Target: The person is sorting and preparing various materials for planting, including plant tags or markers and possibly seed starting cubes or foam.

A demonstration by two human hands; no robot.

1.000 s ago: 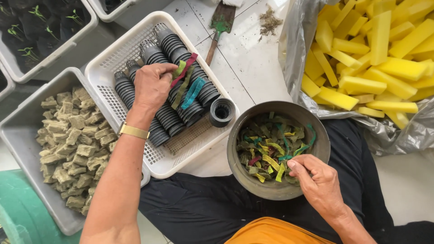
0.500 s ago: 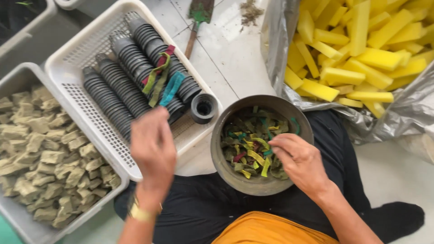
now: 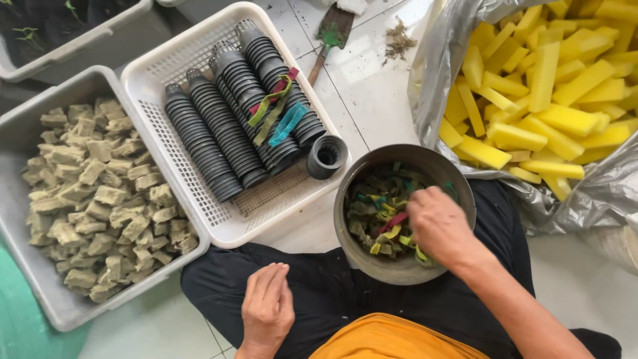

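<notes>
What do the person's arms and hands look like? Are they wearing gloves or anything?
No gloves. Both the left hand and the right hand are bare, with short plain nails on the left one. The forearms are bare too, with no sleeves in view. No ring shows on either hand. The left wrist is cut off at the picture's bottom edge, so nothing worn there can be seen now.

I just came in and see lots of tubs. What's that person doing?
A seated person dips the right hand into a round bowl of colourful strips. The left hand rests on the lap, holding nothing. Nearby sit a white basket of stacked black pots, a grey tub of brownish cubes, and yellow sponge pieces.
</notes>
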